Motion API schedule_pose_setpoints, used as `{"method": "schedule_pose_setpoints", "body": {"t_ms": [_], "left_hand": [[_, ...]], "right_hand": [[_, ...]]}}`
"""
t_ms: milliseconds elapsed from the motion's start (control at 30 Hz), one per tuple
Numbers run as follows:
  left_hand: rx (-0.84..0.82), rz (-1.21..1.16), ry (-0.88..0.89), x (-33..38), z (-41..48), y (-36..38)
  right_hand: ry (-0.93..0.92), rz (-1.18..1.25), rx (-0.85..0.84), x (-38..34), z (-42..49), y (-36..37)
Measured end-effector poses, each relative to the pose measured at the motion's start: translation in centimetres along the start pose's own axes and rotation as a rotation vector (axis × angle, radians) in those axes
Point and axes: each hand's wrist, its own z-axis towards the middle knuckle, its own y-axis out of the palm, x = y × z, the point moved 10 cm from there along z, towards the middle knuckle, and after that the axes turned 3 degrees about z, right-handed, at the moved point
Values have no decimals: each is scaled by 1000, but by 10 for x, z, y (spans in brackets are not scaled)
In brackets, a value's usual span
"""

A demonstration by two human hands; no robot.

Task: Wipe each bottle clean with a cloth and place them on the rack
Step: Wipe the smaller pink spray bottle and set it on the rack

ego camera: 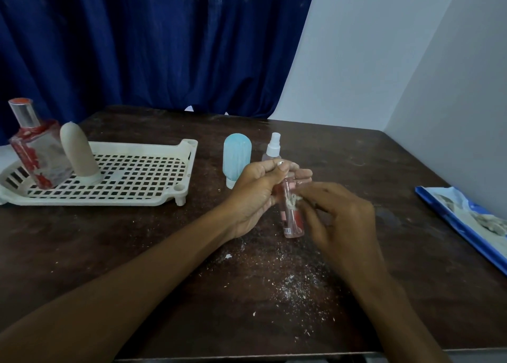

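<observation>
The left hand (pixel 255 198) grips the pink bottle (pixel 294 224) by its upper half, held just above the middle of the table (pixel 137 239) with its base tipped toward the near edge. The right hand (pixel 343 220) pinches a small whitish cloth (pixel 293 199) against the bottle's side.

To do this wipe well, I would hold the top firmly with the left hand and turn the bottle bit by bit, so the cloth reaches all round and down to the base. The cloth looks small and frayed, and the crumbs (pixel 288 280) toward the near edge may be shed from it, so light strokes seem wiser than hard scrubbing. The label looks likely to lift if rubbed hard.

The rack (pixel 123 192) sits by the left edge and carries 2 bottles, a glass bottle (pixel 35 154) and a beige bottle (pixel 79 154). A blue bottle (pixel 237 157) and a spray bottle (pixel 273 148) stand on the table just beyond the hands, apparently unwiped.

The pink bottle's cap is hidden inside the left hand. The right fingertips are blurred, so the exact pinch is unclear. The rack's left end and a packet (pixel 466 220) at the right edge are cut off.
</observation>
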Motion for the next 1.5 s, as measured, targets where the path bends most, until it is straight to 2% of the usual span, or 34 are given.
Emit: {"method": "schedule_pose_setpoints", "body": {"t_ms": [133, 367, 733, 933, 1233, 1500], "left_hand": [[-5, 7, 1, -2, 1, 0], [-11, 62, 15, 0, 0, 0], [-47, 49, 45, 2, 0, 5], [-51, 51, 54, 5, -3, 6], [-26, 62, 33, 4, -2, 3], [-19, 57, 24, 4, -3, 4]], "right_hand": [[12, -11, -40, 1, -13, -3], [-27, -31, 10, -3, 18, -4], [6, -38, -131, -5, -33, -5], [14, -72, -22, -13, -22, -6], [72, -42, -76, -7, -43, 0], [25, -91, 61, -15, 0, -5]]}}
